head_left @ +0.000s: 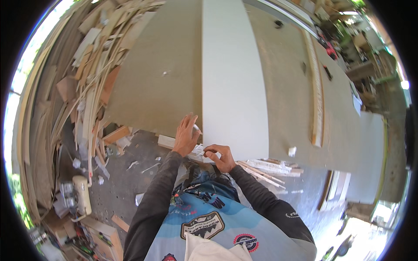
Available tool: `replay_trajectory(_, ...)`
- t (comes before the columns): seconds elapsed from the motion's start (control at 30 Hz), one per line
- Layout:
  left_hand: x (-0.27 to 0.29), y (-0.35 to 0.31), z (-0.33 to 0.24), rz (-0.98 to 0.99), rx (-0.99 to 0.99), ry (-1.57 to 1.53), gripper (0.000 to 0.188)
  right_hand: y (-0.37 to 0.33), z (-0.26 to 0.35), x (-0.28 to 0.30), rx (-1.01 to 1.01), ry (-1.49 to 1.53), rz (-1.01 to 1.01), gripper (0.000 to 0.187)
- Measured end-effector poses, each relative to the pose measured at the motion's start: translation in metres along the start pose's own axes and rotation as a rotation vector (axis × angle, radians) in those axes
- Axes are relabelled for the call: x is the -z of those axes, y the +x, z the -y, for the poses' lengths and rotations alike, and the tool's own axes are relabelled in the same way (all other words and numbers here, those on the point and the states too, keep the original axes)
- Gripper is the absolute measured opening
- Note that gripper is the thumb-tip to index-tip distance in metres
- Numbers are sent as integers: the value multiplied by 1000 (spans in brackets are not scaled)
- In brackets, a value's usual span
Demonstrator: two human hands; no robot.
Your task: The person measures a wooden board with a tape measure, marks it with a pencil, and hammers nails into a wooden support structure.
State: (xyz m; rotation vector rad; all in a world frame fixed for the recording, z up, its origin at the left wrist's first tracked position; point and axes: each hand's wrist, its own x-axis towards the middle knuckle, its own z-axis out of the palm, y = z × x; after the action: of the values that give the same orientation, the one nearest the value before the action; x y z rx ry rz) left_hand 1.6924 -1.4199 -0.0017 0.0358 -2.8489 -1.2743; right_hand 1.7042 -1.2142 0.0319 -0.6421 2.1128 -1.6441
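A long white panel (235,87) lies lengthwise away from me on a wide brown board (174,65). My left hand (186,137) rests at the board's front edge, beside the panel's left side, with fingers stretched out. A small whitish bit (197,129) shows next to its thumb; what it is I cannot make out. My right hand (222,158) is at the panel's near corner, its fingers curled together. Whatever those fingers hold, if anything, is hidden. Crumpled white material (198,150) sits between both hands, under the board's edge.
Heaped wood offcuts (100,69) fill the left side. A long wooden strip (317,95) lies on the board at right, near a small dark tool (327,73). A cream tank-like machine (82,193) stands on the littered floor. Thin wood strips (270,167) lie below the board's front edge.
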Motion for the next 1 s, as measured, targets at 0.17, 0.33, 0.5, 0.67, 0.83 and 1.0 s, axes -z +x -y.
replay_trajectory(0.17, -52, -8, 4, 116, -173, 257, 75, -62, -28, 6, -123, -200, -546, 21)
replay_trajectory(0.33, -33, -76, 16, 301, -337, 325, 66, -48, -31, 9, -52, -746, -499, 46)
replay_trajectory(0.5, -33, -152, 104, 1004, -162, 414, 42, 3, -69, 20, -74, -991, -326, 69)
replay_trajectory(0.67, -15, -229, 168, 605, 365, 337, 33, -67, -97, 70, -396, -1062, -554, 74)
replay_trajectory(0.83, -32, -183, 87, -139, 65, 244, 23, -241, -142, 73, -804, -1062, -609, 64)
replay_trajectory(1.0, -92, -119, 14, -401, 476, -720, 23, -443, -207, 23, -975, -759, -533, 27)
